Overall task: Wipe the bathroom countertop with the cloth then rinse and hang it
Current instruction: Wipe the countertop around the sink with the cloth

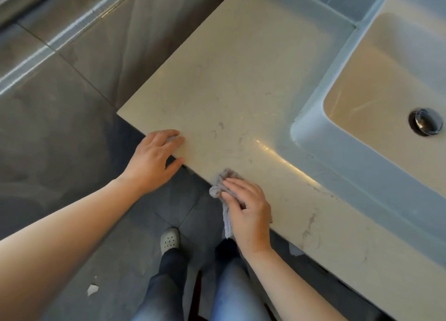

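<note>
The beige stone countertop (241, 84) runs diagonally across the view, with faint dark streaks on it. My right hand (248, 212) presses a crumpled grey cloth (220, 184) against the counter's front edge; part of the cloth hangs down below the edge. My left hand (154, 159) rests flat on the front edge near the counter's left corner, fingers spread on top and thumb against the edge, holding nothing.
A white rectangular sink (395, 79) with a chrome drain plug (426, 124) sits on the counter at the right. Dark grey floor tiles (60, 139) lie to the left and below. My legs and a white perforated shoe (170, 240) stand just in front of the counter.
</note>
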